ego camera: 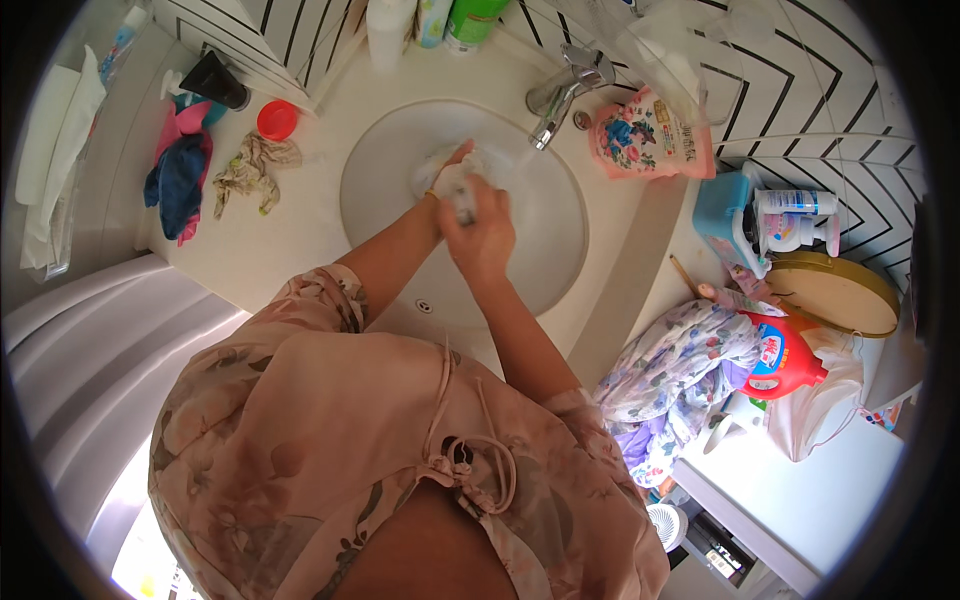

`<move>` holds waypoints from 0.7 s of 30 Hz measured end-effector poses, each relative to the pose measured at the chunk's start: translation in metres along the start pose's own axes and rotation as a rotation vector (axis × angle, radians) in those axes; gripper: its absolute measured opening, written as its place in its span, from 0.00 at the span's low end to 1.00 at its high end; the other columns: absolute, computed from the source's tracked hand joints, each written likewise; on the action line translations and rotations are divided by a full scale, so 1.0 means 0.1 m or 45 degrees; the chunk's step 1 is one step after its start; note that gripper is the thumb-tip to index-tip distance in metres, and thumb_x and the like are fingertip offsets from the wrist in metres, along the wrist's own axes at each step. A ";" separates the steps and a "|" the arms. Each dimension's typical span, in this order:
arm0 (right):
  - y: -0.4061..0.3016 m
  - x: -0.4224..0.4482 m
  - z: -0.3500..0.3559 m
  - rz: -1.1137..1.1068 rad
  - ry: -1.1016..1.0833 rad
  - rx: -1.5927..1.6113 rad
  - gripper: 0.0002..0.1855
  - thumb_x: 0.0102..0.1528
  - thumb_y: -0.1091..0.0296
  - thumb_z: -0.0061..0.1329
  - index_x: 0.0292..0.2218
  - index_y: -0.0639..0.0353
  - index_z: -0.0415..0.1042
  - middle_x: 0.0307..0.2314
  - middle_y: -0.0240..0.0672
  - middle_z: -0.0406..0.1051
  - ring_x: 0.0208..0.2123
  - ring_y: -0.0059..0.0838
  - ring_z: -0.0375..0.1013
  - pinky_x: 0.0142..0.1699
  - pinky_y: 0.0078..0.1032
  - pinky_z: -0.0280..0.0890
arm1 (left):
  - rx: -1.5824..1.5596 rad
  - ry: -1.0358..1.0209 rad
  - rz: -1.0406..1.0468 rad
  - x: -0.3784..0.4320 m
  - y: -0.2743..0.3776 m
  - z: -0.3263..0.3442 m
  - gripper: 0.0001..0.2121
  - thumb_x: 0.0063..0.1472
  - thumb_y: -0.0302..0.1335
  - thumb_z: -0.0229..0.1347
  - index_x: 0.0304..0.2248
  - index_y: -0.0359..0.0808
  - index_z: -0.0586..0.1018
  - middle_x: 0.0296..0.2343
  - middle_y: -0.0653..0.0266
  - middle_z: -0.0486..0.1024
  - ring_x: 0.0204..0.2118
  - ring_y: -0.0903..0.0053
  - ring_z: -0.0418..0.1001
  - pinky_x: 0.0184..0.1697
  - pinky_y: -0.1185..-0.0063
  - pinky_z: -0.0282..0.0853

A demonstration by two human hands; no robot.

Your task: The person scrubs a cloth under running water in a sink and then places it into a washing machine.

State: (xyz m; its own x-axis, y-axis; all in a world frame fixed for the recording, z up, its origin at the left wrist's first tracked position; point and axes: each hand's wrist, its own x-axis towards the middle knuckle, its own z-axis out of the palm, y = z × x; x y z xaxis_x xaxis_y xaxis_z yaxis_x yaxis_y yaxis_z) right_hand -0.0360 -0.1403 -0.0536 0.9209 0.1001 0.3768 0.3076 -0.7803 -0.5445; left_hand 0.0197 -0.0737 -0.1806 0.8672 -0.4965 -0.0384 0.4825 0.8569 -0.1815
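Over the oval white washbasin (375, 247) both hands come together on a wet, pale cloth (452, 180) covered in white suds. My left hand (460, 155) reaches in from the left, partly hidden under the cloth and foam, with a thin yellow band at its wrist. My right hand (482, 231) presses on the cloth from the right, fingers curled and blurred. A small dark patch shows on the cloth between them. The chrome faucet (562, 101) stands behind to the right, its spout pointing over the basin.
On the counter's left lie a crumpled patterned cloth (253, 169), a red cup or lid (277, 120), a dark tube (215, 81) and a navy cloth (178, 184). A pink refill pouch (645, 139) stands right of the faucet. Farther right are floral fabric (675, 360) and a red detergent bottle (787, 356).
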 end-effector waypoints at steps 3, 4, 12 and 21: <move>0.54 0.18 0.22 0.387 0.111 -0.161 0.18 0.45 0.63 0.47 0.39 0.56 0.65 0.23 0.44 0.69 0.26 0.45 0.69 0.32 0.34 0.64 | 0.290 0.256 0.032 -0.01 -0.25 0.21 0.12 0.56 0.36 0.45 0.34 0.36 0.72 0.29 0.65 0.72 0.32 0.74 0.70 0.38 0.76 0.67; 0.72 0.34 0.14 0.631 0.005 -0.121 0.17 0.45 0.63 0.47 0.37 0.58 0.66 0.23 0.45 0.69 0.27 0.47 0.68 0.32 0.35 0.63 | 0.500 0.448 0.026 -0.04 -0.29 0.36 0.11 0.56 0.35 0.46 0.34 0.36 0.72 0.28 0.66 0.72 0.32 0.75 0.70 0.38 0.77 0.66; 0.11 -0.01 -0.04 0.167 0.139 0.177 0.12 0.45 0.67 0.48 0.32 0.60 0.65 0.25 0.45 0.66 0.28 0.45 0.65 0.32 0.33 0.61 | 0.695 0.456 0.080 0.00 -0.10 0.42 0.11 0.55 0.35 0.46 0.33 0.36 0.72 0.29 0.64 0.72 0.31 0.73 0.71 0.38 0.75 0.68; 0.53 0.04 -0.23 0.798 -0.211 0.650 0.14 0.48 0.65 0.46 0.36 0.63 0.64 0.29 0.45 0.65 0.31 0.36 0.67 0.34 0.29 0.61 | 0.920 0.408 -0.092 0.06 0.28 0.48 0.13 0.53 0.30 0.47 0.37 0.34 0.72 0.36 0.61 0.71 0.40 0.74 0.69 0.43 0.73 0.66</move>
State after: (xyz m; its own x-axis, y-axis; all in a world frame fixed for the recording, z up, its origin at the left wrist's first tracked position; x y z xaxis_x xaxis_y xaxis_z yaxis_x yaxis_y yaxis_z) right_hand -0.0212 -0.1953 -0.0633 0.9690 -0.1398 -0.2039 -0.2409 -0.3489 -0.9057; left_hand 0.0440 -0.0457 -0.1383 0.8061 -0.4759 -0.3517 0.5918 0.6444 0.4843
